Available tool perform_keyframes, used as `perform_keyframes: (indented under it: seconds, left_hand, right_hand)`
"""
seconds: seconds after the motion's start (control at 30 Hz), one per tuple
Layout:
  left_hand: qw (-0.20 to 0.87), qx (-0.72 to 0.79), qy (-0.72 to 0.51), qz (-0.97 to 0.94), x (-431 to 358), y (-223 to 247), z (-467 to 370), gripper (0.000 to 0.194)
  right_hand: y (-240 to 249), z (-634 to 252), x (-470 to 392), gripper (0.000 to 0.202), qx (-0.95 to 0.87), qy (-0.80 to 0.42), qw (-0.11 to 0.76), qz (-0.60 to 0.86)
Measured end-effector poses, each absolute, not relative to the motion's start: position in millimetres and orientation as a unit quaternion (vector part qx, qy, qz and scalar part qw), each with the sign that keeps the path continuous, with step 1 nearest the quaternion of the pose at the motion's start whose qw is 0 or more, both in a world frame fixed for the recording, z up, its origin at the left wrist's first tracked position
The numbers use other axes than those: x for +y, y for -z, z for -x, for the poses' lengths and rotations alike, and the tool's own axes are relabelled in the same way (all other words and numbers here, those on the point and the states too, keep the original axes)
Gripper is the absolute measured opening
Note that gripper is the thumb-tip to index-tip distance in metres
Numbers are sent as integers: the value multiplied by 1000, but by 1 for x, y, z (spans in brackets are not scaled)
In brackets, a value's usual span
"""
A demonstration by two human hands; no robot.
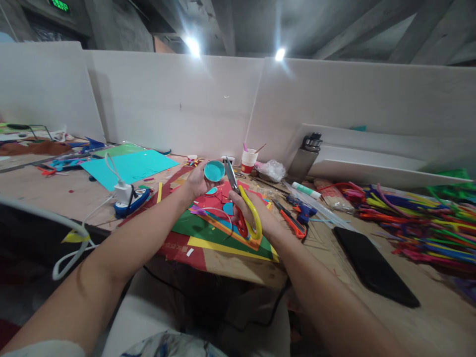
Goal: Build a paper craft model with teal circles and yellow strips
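Note:
My left hand (198,181) grips a small round turquoise paper cup (214,171), its open side facing me. Close beside it on the right, my right hand (248,204) is closed around a pair of scissors (231,176) with yellow and red handles. The blades point up and away from me; whether they touch the cup I cannot tell. Below both hands lie sheets of coloured paper: a green sheet (193,225), with red, blue and orange pieces on top. My fingers on the scissors are partly hidden by the handles.
To the right are a glue gun (305,212), an orange utility knife (292,220), a black phone (375,265) and many pipe cleaners (427,218). Stacked paper cups (249,161) and a bottle (305,157) stand behind. A power strip (132,201) and a turquoise sheet (130,166) are left.

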State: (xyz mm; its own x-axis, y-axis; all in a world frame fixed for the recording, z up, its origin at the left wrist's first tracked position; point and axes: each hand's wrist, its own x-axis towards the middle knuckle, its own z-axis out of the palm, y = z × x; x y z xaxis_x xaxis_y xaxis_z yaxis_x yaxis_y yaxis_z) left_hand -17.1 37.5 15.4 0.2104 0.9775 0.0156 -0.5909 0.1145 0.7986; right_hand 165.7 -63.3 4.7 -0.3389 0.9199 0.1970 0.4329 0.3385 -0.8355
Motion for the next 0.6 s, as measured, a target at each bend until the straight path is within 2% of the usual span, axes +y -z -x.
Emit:
perform_keyframes:
  seconds: [0.33, 0.6]
  left_hand:
    - [675, 289, -552, -396, 24, -23, 11, 43]
    - [673, 269, -522, -450, 31, -11, 11, 42]
  right_hand:
    - [-9, -163, -69, 54, -696, -421, 299, 499]
    - [-5, -166, -66, 57, -710, -434, 319, 453]
